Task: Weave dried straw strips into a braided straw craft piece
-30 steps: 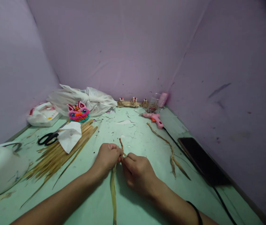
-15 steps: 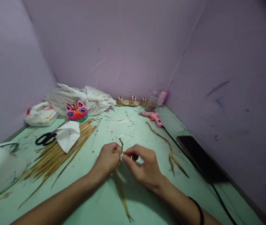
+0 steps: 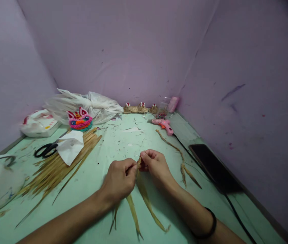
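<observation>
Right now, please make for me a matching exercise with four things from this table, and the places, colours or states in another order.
1. glue gun
2. scissors
3. white paper
4. right hand

A. partly over the pile of dried leaf strips
B. pinching the braid
C. pink, with an orange trigger
D. black handles, lying at the left side

Right pairs: 1-C, 2-D, 3-A, 4-B

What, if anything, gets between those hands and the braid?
Nothing visible: the left hand and right hand pinch the braid directly, and the scissors and glue gun lie clear of them.
</observation>
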Available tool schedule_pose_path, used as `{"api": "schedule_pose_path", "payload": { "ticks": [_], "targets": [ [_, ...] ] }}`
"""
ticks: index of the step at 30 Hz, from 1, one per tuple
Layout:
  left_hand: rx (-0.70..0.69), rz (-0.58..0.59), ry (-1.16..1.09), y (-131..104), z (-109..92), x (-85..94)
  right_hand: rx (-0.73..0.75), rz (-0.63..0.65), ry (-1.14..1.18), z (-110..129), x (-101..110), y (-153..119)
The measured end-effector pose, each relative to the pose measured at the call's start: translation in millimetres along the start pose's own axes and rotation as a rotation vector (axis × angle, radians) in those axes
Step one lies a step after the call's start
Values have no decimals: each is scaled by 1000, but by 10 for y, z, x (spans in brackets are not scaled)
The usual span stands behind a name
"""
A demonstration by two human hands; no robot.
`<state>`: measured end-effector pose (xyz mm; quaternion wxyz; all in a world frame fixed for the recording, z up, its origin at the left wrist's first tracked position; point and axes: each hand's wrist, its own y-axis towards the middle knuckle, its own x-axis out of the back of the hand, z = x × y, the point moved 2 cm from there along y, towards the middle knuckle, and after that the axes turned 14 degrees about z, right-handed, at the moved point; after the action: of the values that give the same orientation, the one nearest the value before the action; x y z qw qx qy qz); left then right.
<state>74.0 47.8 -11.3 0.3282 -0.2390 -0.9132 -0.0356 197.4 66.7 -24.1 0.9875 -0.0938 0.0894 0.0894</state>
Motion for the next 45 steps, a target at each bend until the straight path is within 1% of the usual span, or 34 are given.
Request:
{"api": "schedule_pose_path", "payload": {
  "ticks": [2,5,7,9,12,14,18,20,23,25,29,31,33,37,39,42,43,45],
  "targets": [
    [-66,31,-12,-6,-19,10,-91,25,91,26,-12,-8],
    [-167,45,34,-29,-49,20,-246,102,245,60,-11,-34],
    [-234,48,84,-49,-72,15,-300,152,322,71,7,-54],
    [-277,44,125,-60,-89,1,-282,171,347,73,33,-65],
    [-280,24,125,-53,-84,-18,-176,163,317,66,54,-59],
    [-252,12,81,-44,-55,-25,-110,131,260,52,50,-52],
    [-198,17,-44,-53,32,-36,-10,24,66,16,23,-38],
    [-205,17,-63,-67,61,-40,-38,34,71,-14,-2,-25],
    [-241,6,-41,-83,70,-42,-141,113,203,-59,-34,-5],
    [-264,8,-28,-90,63,-44,-178,150,240,-74,-39,3],
    [-284,8,-33,-102,57,-52,-199,153,242,-104,-32,8],
    [-254,0,-86,-101,72,-60,-188,156,251,-111,-35,7],
    [-179,-15,-208,-89,106,-72,-193,183,277,-108,-43,3],
    [-43,-43,-624,-29,186,-94,-279,265,394,-70,-64,-30],
    [7,-56,-765,7,214,-90,-321,291,412,-44,-80,-58],
    [50,-53,-777,50,238,-70,-317,350,287,-19,-108,-82],
    [56,-49,-749,59,243,-63,-299,343,222,-18,-108,-82],
    [67,-53,-676,65,253,-56,-264,275,75,-27,-89,-75]
  ]
}}
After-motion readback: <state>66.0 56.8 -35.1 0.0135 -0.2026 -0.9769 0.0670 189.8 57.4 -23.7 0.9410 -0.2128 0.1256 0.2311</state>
